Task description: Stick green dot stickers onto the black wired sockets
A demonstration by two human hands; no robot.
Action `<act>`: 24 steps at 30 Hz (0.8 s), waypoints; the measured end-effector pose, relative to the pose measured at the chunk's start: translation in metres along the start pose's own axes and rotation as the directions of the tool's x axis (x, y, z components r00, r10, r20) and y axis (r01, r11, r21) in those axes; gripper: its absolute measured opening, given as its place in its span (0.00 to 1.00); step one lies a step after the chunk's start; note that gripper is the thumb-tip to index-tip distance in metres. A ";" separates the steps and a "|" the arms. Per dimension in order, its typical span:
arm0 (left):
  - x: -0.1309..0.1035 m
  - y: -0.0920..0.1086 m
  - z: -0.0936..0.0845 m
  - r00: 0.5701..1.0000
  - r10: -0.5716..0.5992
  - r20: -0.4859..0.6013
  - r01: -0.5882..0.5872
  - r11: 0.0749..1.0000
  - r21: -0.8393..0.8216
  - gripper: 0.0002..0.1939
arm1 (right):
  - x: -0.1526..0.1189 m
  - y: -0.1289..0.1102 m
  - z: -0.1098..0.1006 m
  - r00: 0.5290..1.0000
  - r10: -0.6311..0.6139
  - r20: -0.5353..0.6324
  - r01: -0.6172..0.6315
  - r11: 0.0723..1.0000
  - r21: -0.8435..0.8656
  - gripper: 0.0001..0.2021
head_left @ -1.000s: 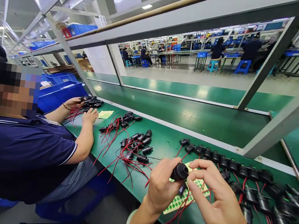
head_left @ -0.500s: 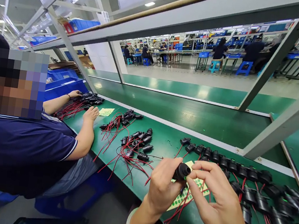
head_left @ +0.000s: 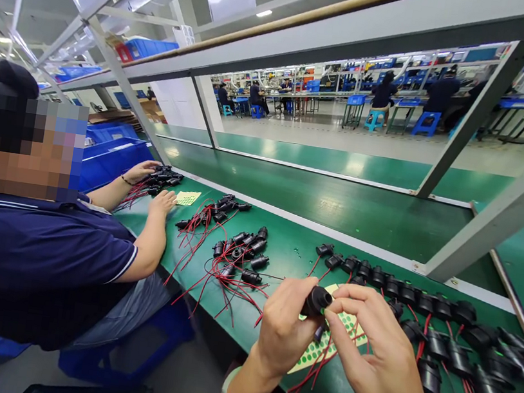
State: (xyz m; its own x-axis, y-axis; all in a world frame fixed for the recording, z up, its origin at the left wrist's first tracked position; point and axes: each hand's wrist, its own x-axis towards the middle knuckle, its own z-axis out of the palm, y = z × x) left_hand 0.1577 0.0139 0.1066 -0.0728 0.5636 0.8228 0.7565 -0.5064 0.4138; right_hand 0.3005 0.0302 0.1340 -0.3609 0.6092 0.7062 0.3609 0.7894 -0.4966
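Note:
My left hand (head_left: 284,323) is closed around a black cylindrical part (head_left: 317,300), its round stepped end turned towards my right hand. At that end, my right hand (head_left: 383,353) has thumb and forefinger pinched at a small green dot sticker (head_left: 322,310), which touches the part's edge. Below both hands lies a pale yellow sheet of green dot stickers (head_left: 304,361), partly hidden by the hands and by red wires. To the right, a row of similar black parts (head_left: 393,284) with red wires stands on the green table.
A loose pile of black wired parts (head_left: 245,246) lies left of my hands. Further left, a co-worker (head_left: 53,258) reaches over another pile beside a second sticker sheet (head_left: 188,198). Metal frame posts (head_left: 509,205) rise along the table's back edge.
My hands stay almost in place, the pinching fingers still at the part's end. The co-worker's head has shifted, and their far hand has moved slightly to the right over the pile.

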 end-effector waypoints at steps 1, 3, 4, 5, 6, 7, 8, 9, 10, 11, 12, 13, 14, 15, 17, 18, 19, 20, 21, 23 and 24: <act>0.000 0.000 0.000 1.000 0.002 -0.001 -0.002 1.000 -0.002 0.13 | 0.000 0.000 0.000 1.000 0.004 -0.001 -0.004 1.000 0.000 0.04; 0.001 0.000 0.000 1.000 0.009 0.000 -0.009 1.000 -0.007 0.12 | 0.001 0.001 0.000 1.000 0.019 -0.017 -0.019 1.000 0.005 0.03; 0.001 0.001 -0.001 1.000 0.010 -0.001 -0.010 1.000 -0.010 0.11 | 0.001 0.001 0.000 0.999 0.027 -0.027 -0.027 1.000 0.007 0.02; 0.001 0.001 -0.001 1.000 0.012 -0.001 -0.012 1.000 -0.012 0.10 | 0.001 0.002 0.000 0.999 0.031 -0.034 -0.031 1.000 0.008 0.02; 0.001 0.002 -0.001 1.000 0.010 -0.003 -0.010 1.000 -0.013 0.10 | 0.000 0.002 0.000 0.999 0.030 -0.038 -0.030 1.000 0.007 0.02; 0.002 0.003 -0.001 1.000 0.005 -0.004 -0.005 1.000 -0.014 0.09 | 0.000 0.003 0.000 0.999 0.023 -0.034 -0.023 1.000 0.005 0.03; 0.002 0.004 -0.002 1.000 -0.002 -0.004 0.002 1.000 -0.014 0.09 | -0.001 0.003 0.000 1.000 0.009 -0.025 -0.009 1.000 0.003 0.03; 0.002 0.005 -0.002 1.000 -0.013 -0.004 0.013 1.000 -0.014 0.09 | -0.002 0.003 -0.001 1.000 -0.010 -0.018 0.010 1.000 0.000 0.03; 0.002 0.006 -0.003 1.000 -0.025 -0.003 0.025 1.000 -0.016 0.09 | -0.003 0.003 -0.001 0.999 -0.035 -0.014 0.035 0.999 -0.005 0.03; 0.003 0.006 -0.003 0.999 -0.035 -0.004 0.035 0.999 -0.018 0.09 | -0.004 0.003 -0.001 0.998 -0.066 -0.014 0.066 0.998 -0.011 0.04; 0.003 0.007 -0.004 0.999 -0.043 -0.004 0.043 0.999 -0.020 0.10 | -0.005 0.003 -0.001 0.994 -0.104 -0.015 0.103 0.994 -0.020 0.06; 0.003 0.007 -0.004 0.999 -0.049 -0.005 0.049 0.999 -0.023 0.10 | -0.007 0.004 -0.001 0.990 -0.143 -0.017 0.142 0.989 -0.034 0.08; 0.003 0.008 -0.005 0.999 -0.051 -0.008 0.051 0.998 -0.025 0.11 | -0.008 0.004 -0.001 0.984 -0.176 -0.018 0.175 0.983 -0.051 0.10; 0.003 0.008 -0.005 0.999 -0.053 -0.007 0.053 0.998 -0.024 0.11 | -0.009 0.004 0.000 0.979 -0.202 -0.020 0.200 0.977 -0.068 0.11; 0.003 0.008 -0.005 0.998 -0.055 -0.005 0.055 0.998 -0.019 0.12 | -0.010 0.005 0.000 0.972 -0.231 -0.028 0.228 0.969 -0.092 0.12; 0.003 0.008 -0.005 0.998 -0.056 -0.005 0.056 0.998 -0.017 0.12 | -0.010 0.005 0.000 0.970 -0.239 -0.036 0.235 0.967 -0.098 0.12; 0.002 0.009 -0.006 0.998 -0.055 -0.005 0.055 0.998 -0.015 0.12 | -0.010 0.005 -0.001 0.968 -0.247 -0.043 0.242 0.965 -0.100 0.13; 0.002 0.009 -0.006 0.999 -0.051 -0.004 0.051 0.999 -0.015 0.12 | -0.010 0.005 -0.001 0.965 -0.258 -0.047 0.252 0.962 -0.100 0.13; 0.001 0.009 -0.007 0.999 -0.046 -0.002 0.046 0.999 -0.017 0.12 | -0.010 0.005 -0.002 0.962 -0.268 -0.047 0.263 0.960 -0.099 0.14; 0.001 0.009 -0.008 0.999 -0.036 0.004 0.036 0.999 -0.021 0.13 | -0.010 0.006 -0.003 0.960 -0.278 -0.042 0.274 0.957 -0.093 0.14; 0.001 0.009 -0.008 0.999 -0.033 0.009 0.033 0.999 -0.020 0.13 | -0.010 0.007 -0.003 0.959 -0.278 -0.045 0.274 0.958 -0.090 0.14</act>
State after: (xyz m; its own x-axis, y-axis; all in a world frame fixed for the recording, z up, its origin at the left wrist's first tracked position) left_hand 0.1592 0.0045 0.1144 -0.0922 0.5859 0.8051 0.7403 -0.5004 0.4489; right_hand 0.3093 0.0291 0.1247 -0.4078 0.3612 0.8386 0.3243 0.9158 -0.2368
